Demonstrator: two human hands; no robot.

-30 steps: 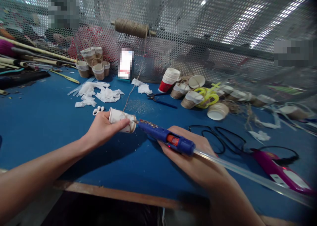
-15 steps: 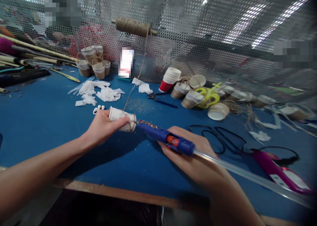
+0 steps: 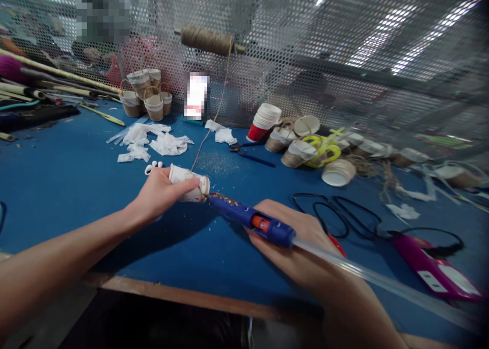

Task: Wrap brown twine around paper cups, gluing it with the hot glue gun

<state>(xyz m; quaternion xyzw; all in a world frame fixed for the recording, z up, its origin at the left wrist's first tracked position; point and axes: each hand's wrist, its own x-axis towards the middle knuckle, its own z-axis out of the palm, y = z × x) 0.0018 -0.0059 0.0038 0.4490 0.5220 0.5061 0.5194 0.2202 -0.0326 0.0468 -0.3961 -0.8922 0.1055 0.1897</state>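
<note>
One paper cup [image 3: 187,182] in left fingers [image 3: 182,187]

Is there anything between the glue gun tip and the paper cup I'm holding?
Nothing visible. The left hand holds the paper cup on its side, and the glue gun in the right hand has its nozzle right at the cup's end, apparently touching.

A single head-worn camera is looking forward and down from close above a blue table [image 3: 69,186], taking in both forearms reaching in from the bottom edge and facing a perforated metal screen [image 3: 290,43] behind.
</note>
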